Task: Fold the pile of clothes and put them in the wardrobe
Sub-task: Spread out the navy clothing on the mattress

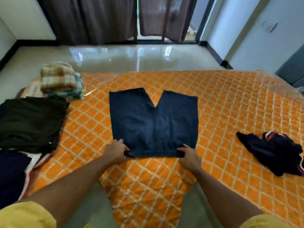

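Navy shorts (153,124) flat, legs fwd.

The shorts (153,124) were a plain deep denim blue, faded paler down the middle. The quilt (230,112) beneath was bright orange, crossed by a cream diamond lattice. At the left, the folded garment (29,122) was a very dark green, near black, and the stack (57,79) behind it showed beige, brown and cream checks above green and white stripes. The crumpled garment (276,153) at the right was navy with red and white striped trim. The sleeves (24,216) were mustard yellow, the curtains (90,20) grey-brown, the floor (115,58) glossy off-white, the skirting (32,42) black.
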